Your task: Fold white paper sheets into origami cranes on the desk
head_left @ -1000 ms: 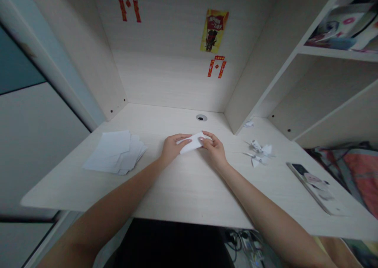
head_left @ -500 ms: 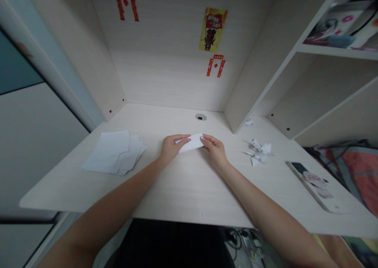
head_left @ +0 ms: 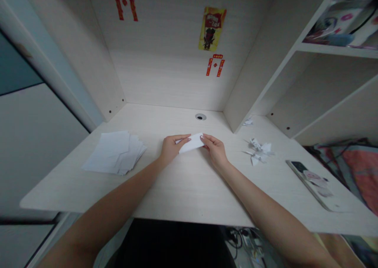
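A narrow folded strip of white paper (head_left: 193,142) is held between my two hands above the middle of the desk, slanting up to the right. My left hand (head_left: 172,146) pinches its left end, thumb on top and fingers along the back edge. At the other end, my right hand (head_left: 215,147) grips the paper between thumb and fingers. Left of my hands lies a loose stack of white paper sheets (head_left: 113,151). Several small folded paper pieces (head_left: 258,151) with pointed parts rest to the right of my right hand.
On the right of the white desk (head_left: 189,197) lies a phone (head_left: 314,185) in a decorated case. A round cable hole (head_left: 201,117) sits near the back panel. An upright divider (head_left: 254,71) and shelves stand at the right. Coloured fabric (head_left: 354,167) is beyond the right edge.
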`<action>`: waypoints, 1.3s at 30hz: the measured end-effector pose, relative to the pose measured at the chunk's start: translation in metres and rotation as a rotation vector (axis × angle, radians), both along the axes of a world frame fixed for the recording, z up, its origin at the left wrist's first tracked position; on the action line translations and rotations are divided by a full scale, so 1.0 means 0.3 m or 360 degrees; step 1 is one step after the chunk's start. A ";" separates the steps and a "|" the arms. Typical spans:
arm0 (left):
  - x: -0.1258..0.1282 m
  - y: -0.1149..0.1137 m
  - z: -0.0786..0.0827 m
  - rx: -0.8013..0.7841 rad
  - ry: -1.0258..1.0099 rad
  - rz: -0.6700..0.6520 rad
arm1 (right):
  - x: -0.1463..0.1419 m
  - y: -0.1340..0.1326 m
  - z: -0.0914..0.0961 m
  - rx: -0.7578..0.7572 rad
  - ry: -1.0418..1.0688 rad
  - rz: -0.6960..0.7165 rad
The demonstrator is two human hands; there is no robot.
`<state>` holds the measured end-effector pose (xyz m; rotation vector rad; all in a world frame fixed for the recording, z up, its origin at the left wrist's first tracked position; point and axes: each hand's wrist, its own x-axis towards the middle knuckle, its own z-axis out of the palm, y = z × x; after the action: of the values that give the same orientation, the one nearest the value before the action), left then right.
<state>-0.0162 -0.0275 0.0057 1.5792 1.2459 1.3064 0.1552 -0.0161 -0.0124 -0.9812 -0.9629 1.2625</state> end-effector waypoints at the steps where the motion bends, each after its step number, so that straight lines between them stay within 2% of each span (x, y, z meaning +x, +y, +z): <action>1: 0.001 0.001 -0.002 0.0001 -0.0014 0.0015 | -0.001 -0.003 0.004 -0.0006 0.0011 0.0019; 6: 0.006 0.003 -0.009 0.0038 -0.0125 0.0042 | -0.014 -0.027 0.025 -0.0146 -0.0056 0.0310; 9: 0.010 -0.002 -0.012 0.0062 -0.0177 0.0018 | -0.026 -0.038 0.022 -0.0201 -0.0183 0.0375; 17: 0.020 -0.007 -0.011 0.0026 -0.0257 0.0049 | -0.033 -0.039 -0.005 -0.0059 -0.0346 0.0397; 31: 0.023 -0.007 -0.015 0.0061 -0.0321 0.0081 | -0.028 -0.026 -0.012 -0.0032 -0.0453 0.0303; 34: 0.022 -0.005 -0.013 0.0000 -0.0373 0.0062 | -0.024 -0.027 -0.011 0.0039 -0.0507 0.0287; 39: 0.016 -0.001 -0.003 -0.0265 -0.0436 -0.0092 | -0.015 -0.024 -0.010 0.0122 -0.0616 0.0232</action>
<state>-0.0115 -0.0279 0.0048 1.2628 1.0995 1.2971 0.1508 -0.0232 -0.0152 -1.1348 -1.3938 1.1661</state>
